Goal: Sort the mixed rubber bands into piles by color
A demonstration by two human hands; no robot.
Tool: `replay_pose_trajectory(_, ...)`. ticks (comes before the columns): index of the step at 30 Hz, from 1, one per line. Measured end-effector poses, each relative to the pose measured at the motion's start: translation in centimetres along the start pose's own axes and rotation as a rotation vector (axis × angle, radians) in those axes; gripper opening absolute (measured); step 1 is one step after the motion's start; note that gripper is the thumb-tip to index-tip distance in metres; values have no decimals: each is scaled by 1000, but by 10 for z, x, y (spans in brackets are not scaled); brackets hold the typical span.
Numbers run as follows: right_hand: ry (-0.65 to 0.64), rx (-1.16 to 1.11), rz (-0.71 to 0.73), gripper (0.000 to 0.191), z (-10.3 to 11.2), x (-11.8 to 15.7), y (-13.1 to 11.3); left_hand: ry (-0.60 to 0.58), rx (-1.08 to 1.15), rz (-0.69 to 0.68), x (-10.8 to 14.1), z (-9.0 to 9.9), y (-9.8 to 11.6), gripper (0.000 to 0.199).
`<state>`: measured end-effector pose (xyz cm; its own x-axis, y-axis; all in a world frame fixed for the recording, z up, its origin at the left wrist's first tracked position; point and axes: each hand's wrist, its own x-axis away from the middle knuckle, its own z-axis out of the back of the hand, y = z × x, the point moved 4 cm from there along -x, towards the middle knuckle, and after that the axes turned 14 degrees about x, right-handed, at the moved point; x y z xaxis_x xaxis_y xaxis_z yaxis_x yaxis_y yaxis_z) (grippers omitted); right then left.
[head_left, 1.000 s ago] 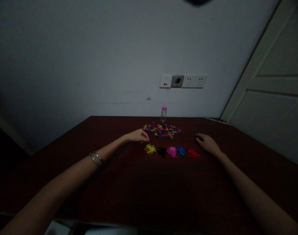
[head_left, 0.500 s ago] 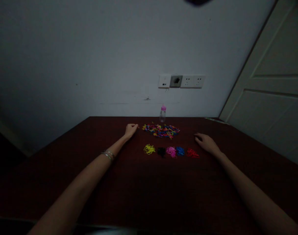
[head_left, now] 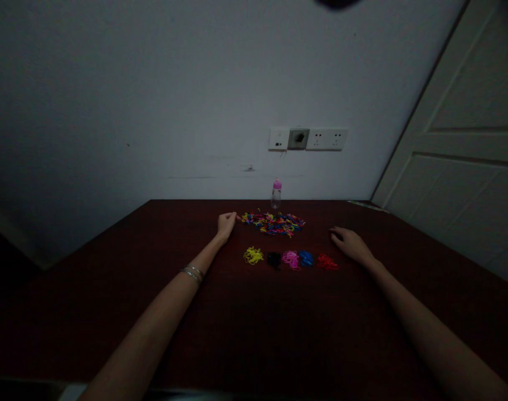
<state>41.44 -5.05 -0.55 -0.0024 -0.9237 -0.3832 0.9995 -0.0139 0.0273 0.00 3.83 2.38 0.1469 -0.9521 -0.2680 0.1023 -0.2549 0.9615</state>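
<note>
From where I stand, a mixed heap of coloured bands lies spread toward the far side of the dark desk. Taking that heap as the middle of the clock, the left hand is at nine, its grip drawn in close at the heap's edge; I cannot tell whether it pinches a band or actually touches any. Silvery bracelets circle that wrist. The right hand rests on the desk between three and four o'clock, its grip loosely spread and slightly bent.

Nearer the person, sorted piles sit in a row: yellow bands at seven, black bands at six, pink bands at five, blue bands just beside the pink, and red bands at four, nearest the right hand. A pink-topped clear bottle stands upright at twelve, just beyond the heap.
</note>
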Motion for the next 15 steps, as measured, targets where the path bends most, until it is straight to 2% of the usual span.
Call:
replay_pose_trajectory(6, 9, -50, 8, 40, 2, 1, 3, 14, -29, -20, 5, 0, 7, 35)
replay_pose_trajectory(10, 69, -129, 6, 38, 13, -7, 0, 6, -35, -19, 6, -1, 8, 34)
replay_pose_trajectory(12, 107, -143, 35, 36, 23, -14, -12, 7, -35, -26, 6, -1, 7, 34)
replay_pose_trajectory(15, 94, -180, 194, 30, 40, -23, -45, 15, -26, -33, 5, -1, 6, 35)
